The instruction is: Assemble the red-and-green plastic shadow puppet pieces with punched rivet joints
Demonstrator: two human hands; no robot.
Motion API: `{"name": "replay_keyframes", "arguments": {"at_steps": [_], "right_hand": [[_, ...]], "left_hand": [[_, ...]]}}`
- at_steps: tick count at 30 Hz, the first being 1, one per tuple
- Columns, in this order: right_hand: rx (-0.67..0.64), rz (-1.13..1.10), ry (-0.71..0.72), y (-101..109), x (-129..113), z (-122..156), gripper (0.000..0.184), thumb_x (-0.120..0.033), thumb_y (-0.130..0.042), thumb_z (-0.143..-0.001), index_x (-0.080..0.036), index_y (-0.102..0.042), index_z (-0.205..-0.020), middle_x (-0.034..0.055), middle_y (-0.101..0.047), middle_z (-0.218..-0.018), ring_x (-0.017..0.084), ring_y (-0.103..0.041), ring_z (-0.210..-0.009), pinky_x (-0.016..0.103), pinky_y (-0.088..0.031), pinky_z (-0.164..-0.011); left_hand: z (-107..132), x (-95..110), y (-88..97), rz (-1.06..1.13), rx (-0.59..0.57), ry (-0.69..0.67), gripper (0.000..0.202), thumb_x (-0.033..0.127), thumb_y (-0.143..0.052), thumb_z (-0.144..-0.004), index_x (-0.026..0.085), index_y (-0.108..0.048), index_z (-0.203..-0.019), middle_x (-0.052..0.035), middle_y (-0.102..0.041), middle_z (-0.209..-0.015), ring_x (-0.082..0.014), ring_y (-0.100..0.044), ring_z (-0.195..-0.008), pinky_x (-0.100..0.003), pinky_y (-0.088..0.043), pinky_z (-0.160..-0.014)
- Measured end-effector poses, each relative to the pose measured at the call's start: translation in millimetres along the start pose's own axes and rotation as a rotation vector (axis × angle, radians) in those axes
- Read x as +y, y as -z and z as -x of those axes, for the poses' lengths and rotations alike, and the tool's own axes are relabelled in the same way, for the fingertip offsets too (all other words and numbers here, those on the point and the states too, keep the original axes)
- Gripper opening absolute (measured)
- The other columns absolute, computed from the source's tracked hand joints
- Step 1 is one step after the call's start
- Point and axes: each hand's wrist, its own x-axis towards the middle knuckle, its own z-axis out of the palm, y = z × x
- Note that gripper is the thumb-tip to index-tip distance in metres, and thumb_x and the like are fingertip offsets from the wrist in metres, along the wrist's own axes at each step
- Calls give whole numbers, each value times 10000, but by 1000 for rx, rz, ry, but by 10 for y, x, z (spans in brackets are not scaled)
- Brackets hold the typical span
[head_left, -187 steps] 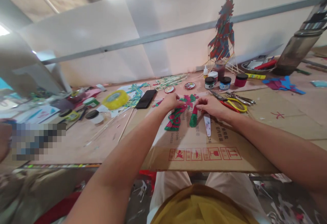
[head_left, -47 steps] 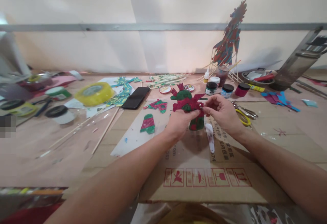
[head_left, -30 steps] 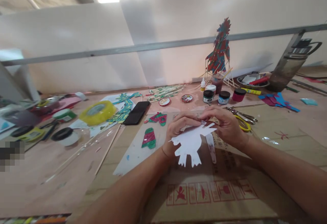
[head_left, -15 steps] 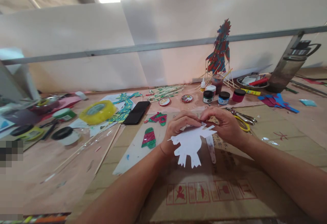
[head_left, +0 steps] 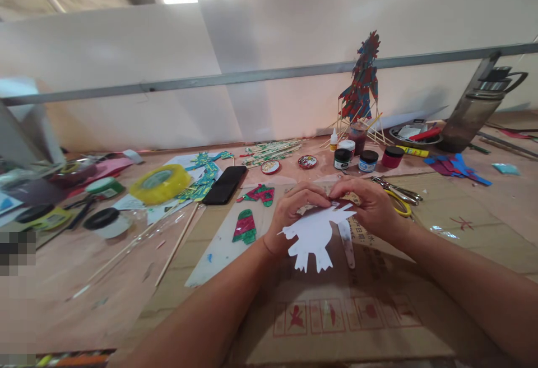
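Between both hands, above a cardboard sheet [head_left: 437,278], is a white paper cutout [head_left: 313,239] with jagged, leg-like ends. My left hand [head_left: 296,208] is closed on its upper left edge, the thumb hidden behind the paper. On the upper right part, near narrow strips, my right hand [head_left: 363,200] pinches it with curled fingers. The fingertips of the two hands nearly meet at the top. A pale flat strip [head_left: 347,245] with a rounded end lies below the right hand. Left of the hands, red-and-green painted pieces [head_left: 244,227] rest on a translucent sheet [head_left: 218,253].
A black phone [head_left: 225,185] and a yellow tape roll [head_left: 160,183] lie to the left. Paint jars [head_left: 369,161] stand behind the hands, near a tall red-and-blue figure [head_left: 361,82] on sticks. Yellow-handled scissors [head_left: 399,203] and a water bottle [head_left: 473,113] are on the right.
The paper cutout has shifted and tilted slightly, its lower ends a little higher and to the right. Both hands keep their hold, almost in place.
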Motion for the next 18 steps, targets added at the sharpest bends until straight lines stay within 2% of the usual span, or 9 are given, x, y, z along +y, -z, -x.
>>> {"name": "replay_keyframes", "arguments": {"at_steps": [6, 12, 15, 18], "right_hand": [[4, -50, 9, 0, -5, 1, 114, -146, -659, -884, -251, -676, -926, 17, -731, -875, 179, -688, -832, 315, -551, -795], [1, -7, -1, -1, 19, 15, 140, -168, -665, -873, -250, -696, -982, 25, -742, -896, 190, -702, -848, 307, -561, -779], [-6, -20, -5, 1, 33, 21, 168, -127, -651, -858, -249, -683, -970, 16, -733, -892, 180, -693, -847, 294, -551, -784], [-20, -33, -18, 2, 40, 19, 209, -83, -630, -847, -249, -668, -969, 5, -721, -894, 168, -679, -854, 287, -536, -800]], "left_hand": [[-6, -22, -8, -14, 24, -66, 139, 303, -781, -801, 261, -709, -913, -48, -706, -871, -212, -691, -814, -361, -571, -704], [-7, 19, -8, -57, 15, 38, 151, 337, -751, -830, 195, -700, -844, -74, -728, -875, -181, -696, -815, -322, -560, -731], [-11, 31, -1, -54, 2, 40, 183, 371, -750, -828, 196, -699, -845, -77, -731, -871, -182, -694, -817, -316, -552, -727], [-14, 33, 6, -61, -6, 35, 147, 339, -737, -842, 198, -696, -849, -74, -730, -872, -179, -694, -823, -307, -546, -725]]}}
